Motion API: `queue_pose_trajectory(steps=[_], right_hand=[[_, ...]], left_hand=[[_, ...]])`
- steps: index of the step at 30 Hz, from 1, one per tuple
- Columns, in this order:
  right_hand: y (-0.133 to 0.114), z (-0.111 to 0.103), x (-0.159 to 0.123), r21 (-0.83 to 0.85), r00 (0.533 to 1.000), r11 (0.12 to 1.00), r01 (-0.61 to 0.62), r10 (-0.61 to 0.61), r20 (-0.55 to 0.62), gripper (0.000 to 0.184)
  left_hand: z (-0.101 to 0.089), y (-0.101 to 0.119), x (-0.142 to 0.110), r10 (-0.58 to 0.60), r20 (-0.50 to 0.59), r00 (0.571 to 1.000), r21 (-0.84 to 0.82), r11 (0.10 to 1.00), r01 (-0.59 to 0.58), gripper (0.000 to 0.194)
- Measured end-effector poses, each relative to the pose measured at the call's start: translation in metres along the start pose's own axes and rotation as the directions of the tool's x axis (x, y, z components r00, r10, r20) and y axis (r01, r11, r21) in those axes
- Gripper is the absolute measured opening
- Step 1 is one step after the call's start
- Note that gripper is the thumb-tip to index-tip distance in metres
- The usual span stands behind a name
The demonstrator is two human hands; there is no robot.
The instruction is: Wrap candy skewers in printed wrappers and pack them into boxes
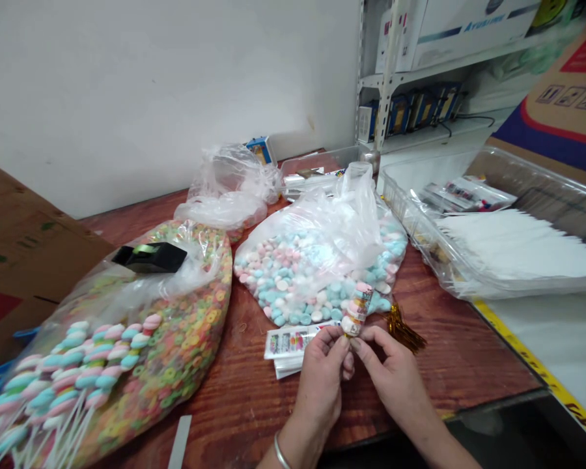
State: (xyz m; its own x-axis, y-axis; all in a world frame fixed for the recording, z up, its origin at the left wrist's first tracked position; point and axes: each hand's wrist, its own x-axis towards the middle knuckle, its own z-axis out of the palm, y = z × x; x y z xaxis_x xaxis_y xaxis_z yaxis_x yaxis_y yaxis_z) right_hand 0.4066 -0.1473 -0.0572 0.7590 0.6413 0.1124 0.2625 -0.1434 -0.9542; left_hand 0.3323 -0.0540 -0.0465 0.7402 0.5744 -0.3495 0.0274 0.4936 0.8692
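My left hand (323,371) and my right hand (393,371) meet over the wooden table (449,352), both pinched on the lower end of a small wrapped candy packet (358,307) filled with pastel sweets. The packet points up and away from me. Just behind it lies a clear bag of pink, blue and white candies (317,270). A stack of printed labels (293,344) rests under my left fingers. Gold twist ties (404,329) lie beside my right hand.
A big bag of coloured ring candies (176,339) lies at left with twisted marshmallow sticks (68,384) and a black tape dispenser (151,257) on it. A clear plastic tray (493,273) with white sheets stands at right. Cardboard boxes and shelving surround the table.
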Motion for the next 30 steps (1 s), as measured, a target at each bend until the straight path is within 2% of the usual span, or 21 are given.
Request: queue_pose_trajectory(steps=[2, 3, 5, 6, 7, 8, 12, 14, 16, 18, 20, 22, 24, 25, 26, 27, 28, 29, 30], right_hand=[[-0.001, 0.000, -0.001, -0.002, 1.000, 1.000, 0.001, -0.001, 0.013, 0.027], [-0.001, 0.000, -0.002, -0.011, 1.000, 1.000, 0.005, -0.005, -0.001, 0.027], [0.001, 0.002, -0.005, -0.030, 0.999, 0.999, 0.014, -0.015, -0.030, 0.025], [0.003, 0.003, -0.006, -0.036, 0.999, 0.999, 0.018, -0.019, -0.042, 0.024], [0.004, 0.004, -0.006, -0.038, 0.998, 0.999, 0.021, -0.023, -0.054, 0.024], [0.005, 0.005, -0.007, -0.036, 0.998, 0.999, 0.022, -0.025, -0.065, 0.024], [0.000, 0.005, -0.007, -0.019, 0.994, 1.000, 0.023, -0.025, -0.105, 0.019], [-0.009, 0.001, -0.007, -0.051, 0.991, 0.997, 0.054, -0.060, -0.123, 0.015], [-0.019, -0.006, -0.008, -0.128, 0.976, 0.979, 0.156, -0.172, -0.132, 0.011], [-0.027, -0.016, -0.011, -0.230, 0.928, 0.916, 0.328, -0.358, -0.102, 0.010], [-0.030, -0.029, -0.014, -0.334, 0.847, 0.804, 0.492, -0.530, -0.030, 0.012], [-0.031, -0.041, -0.017, -0.451, 0.770, 0.681, 0.576, -0.638, 0.019, 0.021], [-0.032, -0.051, -0.019, -0.549, 0.699, 0.567, 0.614, -0.714, 0.045, 0.030], [-0.034, -0.054, -0.020, -0.578, 0.661, 0.516, 0.632, -0.748, 0.055, 0.032], [-0.037, -0.055, -0.021, -0.586, 0.625, 0.472, 0.658, -0.777, 0.075, 0.031], [-0.040, -0.054, -0.021, -0.572, 0.587, 0.439, 0.693, -0.805, 0.093, 0.029], [-0.044, -0.052, -0.022, -0.533, 0.571, 0.438, 0.724, -0.814, 0.106, 0.026], [-0.048, -0.048, -0.023, -0.470, 0.583, 0.472, 0.746, -0.804, 0.119, 0.023], [-0.050, -0.044, -0.025, -0.386, 0.624, 0.539, 0.749, -0.769, 0.138, 0.021]], left_hand=[[-0.002, 0.001, -0.002, 0.132, -0.002, 0.991, 0.233, 0.964, -0.128, 0.018], [-0.003, 0.001, -0.003, 0.235, 0.006, 0.972, 0.373, 0.901, -0.220, 0.016], [-0.005, 0.002, -0.006, 0.421, 0.045, 0.906, 0.593, 0.718, -0.364, 0.015], [-0.005, 0.002, -0.007, 0.473, 0.060, 0.879, 0.650, 0.650, -0.394, 0.015], [-0.006, 0.001, -0.007, 0.486, 0.064, 0.872, 0.671, 0.626, -0.398, 0.015], [-0.006, 0.000, -0.008, 0.469, 0.054, 0.882, 0.662, 0.644, -0.383, 0.015], [-0.003, 0.000, -0.008, 0.322, 0.049, 0.945, 0.465, 0.830, -0.307, 0.014], [0.000, 0.007, -0.010, 0.296, 0.096, 0.951, 0.388, 0.868, -0.309, 0.017], [0.000, 0.019, -0.014, 0.284, 0.161, 0.945, 0.374, 0.869, -0.324, 0.032], [-0.003, 0.036, -0.022, 0.253, 0.261, 0.932, 0.396, 0.852, -0.342, 0.043], [-0.009, 0.054, -0.033, 0.233, 0.381, 0.895, 0.399, 0.832, -0.387, 0.033], [-0.014, 0.067, -0.041, 0.229, 0.485, 0.844, 0.414, 0.790, -0.452, 0.035], [-0.016, 0.069, -0.042, 0.206, 0.544, 0.814, 0.514, 0.685, -0.517, 0.041], [-0.015, 0.066, -0.039, 0.205, 0.545, 0.813, 0.577, 0.612, -0.541, 0.039], [-0.013, 0.061, -0.033, 0.209, 0.518, 0.830, 0.640, 0.550, -0.537, 0.034], [-0.011, 0.054, -0.026, 0.245, 0.468, 0.849, 0.679, 0.516, -0.523, 0.034], [-0.009, 0.047, -0.019, 0.270, 0.387, 0.882, 0.704, 0.532, -0.471, 0.041], [-0.008, 0.042, -0.013, 0.265, 0.306, 0.914, 0.711, 0.574, -0.405, 0.051], [-0.007, 0.039, -0.009, 0.257, 0.278, 0.926, 0.693, 0.614, -0.378, 0.060]])
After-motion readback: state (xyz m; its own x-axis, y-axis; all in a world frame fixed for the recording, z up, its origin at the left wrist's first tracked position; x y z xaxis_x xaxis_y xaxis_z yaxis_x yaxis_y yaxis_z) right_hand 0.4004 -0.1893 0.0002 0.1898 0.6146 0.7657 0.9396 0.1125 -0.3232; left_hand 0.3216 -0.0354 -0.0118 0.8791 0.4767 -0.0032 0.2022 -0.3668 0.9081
